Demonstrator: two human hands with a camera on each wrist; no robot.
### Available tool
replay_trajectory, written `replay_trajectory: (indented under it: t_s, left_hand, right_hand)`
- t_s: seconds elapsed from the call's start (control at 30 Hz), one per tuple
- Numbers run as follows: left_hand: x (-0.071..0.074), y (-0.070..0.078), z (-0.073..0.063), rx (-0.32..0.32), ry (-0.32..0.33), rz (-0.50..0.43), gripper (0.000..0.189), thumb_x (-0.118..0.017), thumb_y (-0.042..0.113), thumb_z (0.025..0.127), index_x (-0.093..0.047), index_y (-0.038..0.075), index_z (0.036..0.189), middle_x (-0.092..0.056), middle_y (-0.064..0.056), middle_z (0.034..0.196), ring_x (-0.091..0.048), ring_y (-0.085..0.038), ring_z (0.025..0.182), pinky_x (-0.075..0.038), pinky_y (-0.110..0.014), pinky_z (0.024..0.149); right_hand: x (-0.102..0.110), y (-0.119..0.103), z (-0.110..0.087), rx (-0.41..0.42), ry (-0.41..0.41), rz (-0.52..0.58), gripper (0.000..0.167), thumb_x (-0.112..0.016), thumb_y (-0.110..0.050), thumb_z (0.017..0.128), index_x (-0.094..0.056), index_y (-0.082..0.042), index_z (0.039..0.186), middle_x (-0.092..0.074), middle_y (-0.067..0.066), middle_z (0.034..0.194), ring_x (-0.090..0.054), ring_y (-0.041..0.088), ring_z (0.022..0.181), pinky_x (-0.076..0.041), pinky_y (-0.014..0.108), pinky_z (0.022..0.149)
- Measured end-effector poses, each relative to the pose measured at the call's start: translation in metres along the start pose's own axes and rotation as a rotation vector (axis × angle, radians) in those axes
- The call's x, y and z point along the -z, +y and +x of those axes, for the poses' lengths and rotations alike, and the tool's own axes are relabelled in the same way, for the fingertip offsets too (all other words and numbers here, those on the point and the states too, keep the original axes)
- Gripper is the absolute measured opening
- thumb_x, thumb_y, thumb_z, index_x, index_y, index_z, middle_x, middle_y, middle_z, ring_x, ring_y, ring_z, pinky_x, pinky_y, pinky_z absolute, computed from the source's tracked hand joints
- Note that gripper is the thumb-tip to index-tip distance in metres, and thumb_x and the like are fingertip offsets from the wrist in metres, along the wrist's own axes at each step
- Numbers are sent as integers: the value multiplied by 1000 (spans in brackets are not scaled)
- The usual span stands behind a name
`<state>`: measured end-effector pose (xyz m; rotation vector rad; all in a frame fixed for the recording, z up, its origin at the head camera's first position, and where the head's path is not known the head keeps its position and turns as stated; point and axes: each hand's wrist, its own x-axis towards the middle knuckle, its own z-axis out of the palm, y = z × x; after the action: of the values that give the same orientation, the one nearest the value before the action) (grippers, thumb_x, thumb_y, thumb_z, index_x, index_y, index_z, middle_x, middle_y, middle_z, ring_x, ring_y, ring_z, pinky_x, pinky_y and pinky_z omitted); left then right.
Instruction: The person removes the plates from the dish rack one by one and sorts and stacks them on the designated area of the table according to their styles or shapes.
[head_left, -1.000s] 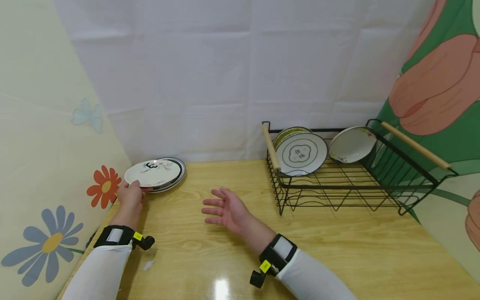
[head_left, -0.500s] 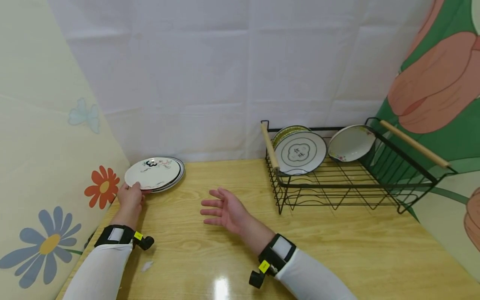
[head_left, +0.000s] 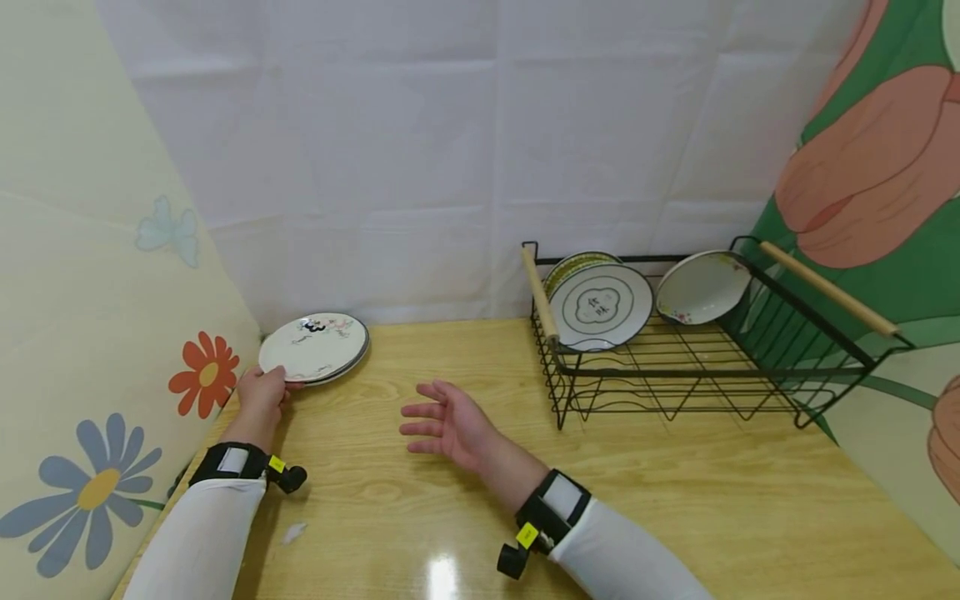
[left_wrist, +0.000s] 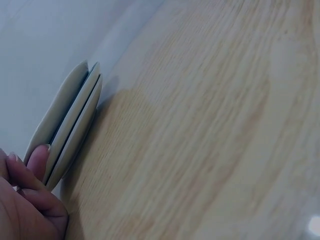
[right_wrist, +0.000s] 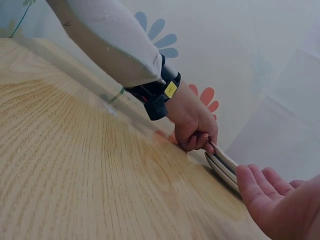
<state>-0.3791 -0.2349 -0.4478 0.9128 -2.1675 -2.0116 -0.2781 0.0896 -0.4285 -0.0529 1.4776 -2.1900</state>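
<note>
A white plate (head_left: 311, 348) with a black and pink drawing tops a small stack at the back left of the table. My left hand (head_left: 261, 393) pinches its near left rim, thumb above and fingers beneath. Seen edge-on in the left wrist view, the top plate (left_wrist: 59, 110) lies over two lower plates (left_wrist: 75, 132), with a fingertip between it and them. My right hand (head_left: 453, 427) hovers over the middle of the table, fingers spread and holding nothing. In the right wrist view its fingers (right_wrist: 255, 187) overlap the far part of the stack.
To the right stands a black wire dish rack (head_left: 678, 375) with wooden handles. A white plate with a grey emblem (head_left: 600, 307), a green-patterned dish (head_left: 573, 267) and a floral bowl (head_left: 703, 290) lean inside it. A white cloth (head_left: 390, 167) hangs behind the table (head_left: 420, 533).
The top plate has slid slightly right with my left hand, covering more of the plates beneath it. My right hand has barely moved.
</note>
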Motion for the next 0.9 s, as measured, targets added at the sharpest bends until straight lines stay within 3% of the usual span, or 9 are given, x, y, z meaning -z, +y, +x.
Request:
replay_trajectory:
  t_s: [0.27, 0.5, 0.6, 0.7, 0.8, 0.9]
  left_hand:
    - [3, 5, 4, 20, -63, 81, 48, -42, 30, 109, -44, 6, 151, -62, 10, 57, -48, -12, 56, -39, -26, 54]
    - [8, 7, 3, 55, -75, 132, 53, -38, 39, 110, -37, 11, 155, -59, 6, 63, -49, -14, 60, -41, -26, 57]
    - [8, 9, -3, 47, -44, 100, 61, -37, 43, 110, -26, 16, 163, -57, 6, 65, -50, -15, 60, -42, -26, 56]
    - [7, 13, -11, 23, 10, 8, 64, -39, 42, 109, -17, 22, 166, -55, 5, 75, -53, -14, 63, -45, -25, 57]
    - [5, 17, -19, -8, 31, -59, 61, -40, 40, 109, -22, 23, 165, -55, 3, 88, -55, -15, 70, -47, -23, 60]
    - [3, 21, -31, -46, -6, -42, 57, -37, 41, 110, -31, 21, 163, -58, 3, 93, -58, -14, 73, -49, -24, 65]
  right_hand:
    - [1, 2, 0, 4, -1, -12, 68, -37, -49, 107, -31, -9, 161, -50, 28, 152, -67, 38, 123, -61, 44, 93]
    - [1, 4, 0, 2, -5, -9, 70, -39, -50, 106, -29, -9, 161, -50, 28, 152, -69, 34, 118, -61, 44, 92]
    - [1, 5, 0, 5, -7, -7, 69, -39, -50, 107, -29, -9, 162, -50, 28, 152, -69, 35, 119, -61, 43, 92]
    - [1, 4, -1, 7, -1, -9, 67, -39, -48, 107, -29, -10, 162, -50, 29, 152, -69, 35, 120, -61, 44, 91]
    - [0, 3, -1, 11, 8, -12, 65, -40, -47, 106, -31, -12, 161, -50, 29, 151, -68, 37, 120, -61, 45, 91]
    - [-2, 1, -3, 13, 14, -13, 63, -42, -46, 106, -35, -14, 159, -50, 29, 151, -63, 43, 126, -61, 46, 92]
